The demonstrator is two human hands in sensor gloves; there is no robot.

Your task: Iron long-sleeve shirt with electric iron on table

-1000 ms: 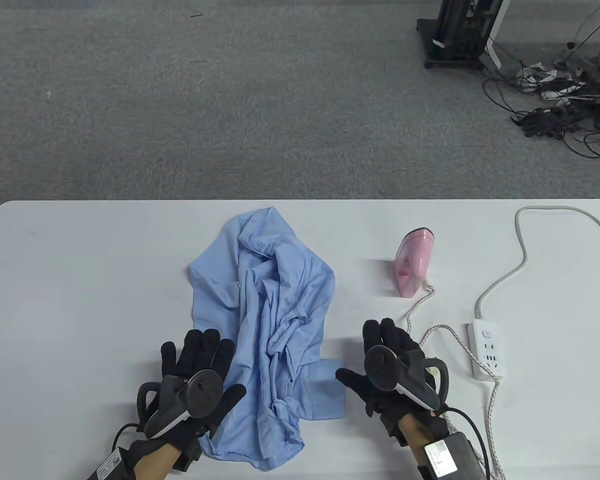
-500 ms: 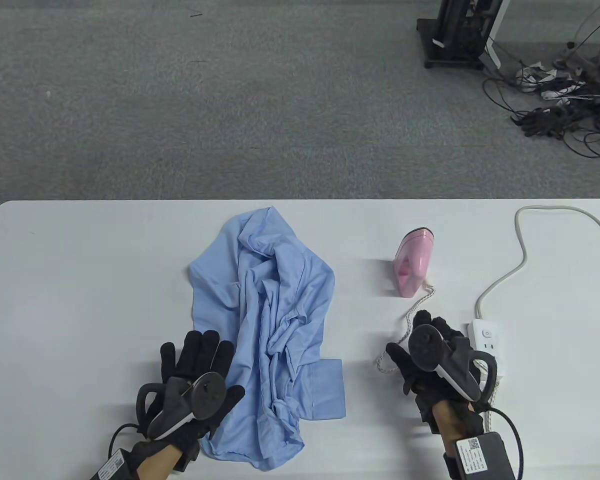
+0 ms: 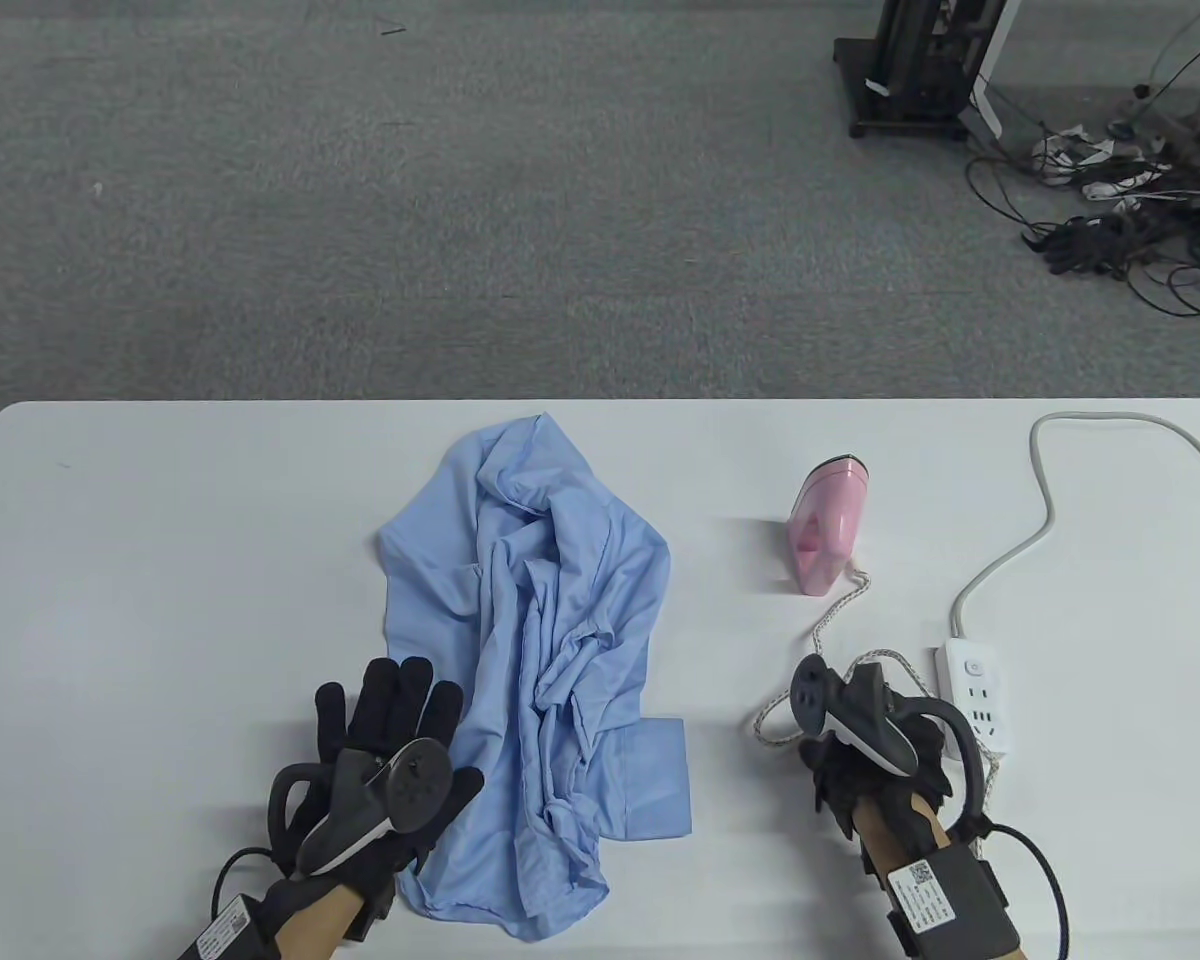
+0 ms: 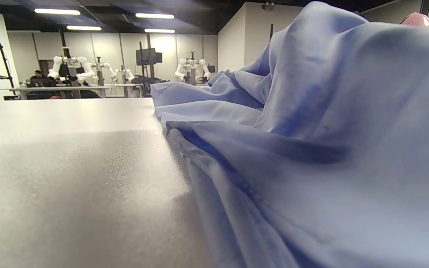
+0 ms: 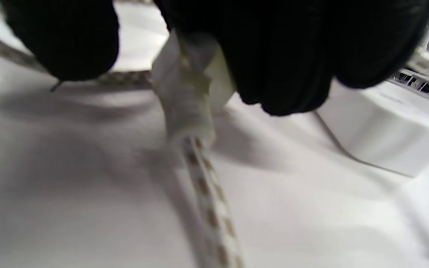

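Fingers of the left hand (image 3: 390,740) are lying straight and spread, resting flat on the near left edge of the crumpled light blue long-sleeve shirt (image 3: 535,640), with the black tracker strapped over the hand's back. The shirt is lying in a rumpled heap on the white bench (image 3: 160,560), running from the middle of the bench to its near edge, one squared cuff sticking out toward the right. In the left wrist view the blue cloth (image 4: 311,149) is filling the right side, its folds rising above the bench surface.

The right hand (image 3: 865,765) is sitting near the bench's near right edge, just beside the white power strip (image 3: 975,700). Its black-gloved fingers (image 5: 285,56) are curling around the white plug (image 5: 188,100) of the braided white-and-tan cord (image 3: 835,610), pinching it just above the bench, as the right wrist view shows. The cord is trailing from the plug back to the small pink electric iron (image 3: 825,525), which is standing upright on its heel, to the right of the shirt and well apart from both hands. A thicker grey cable (image 3: 1035,500) is looping from the power strip toward the far right corner of the bench.
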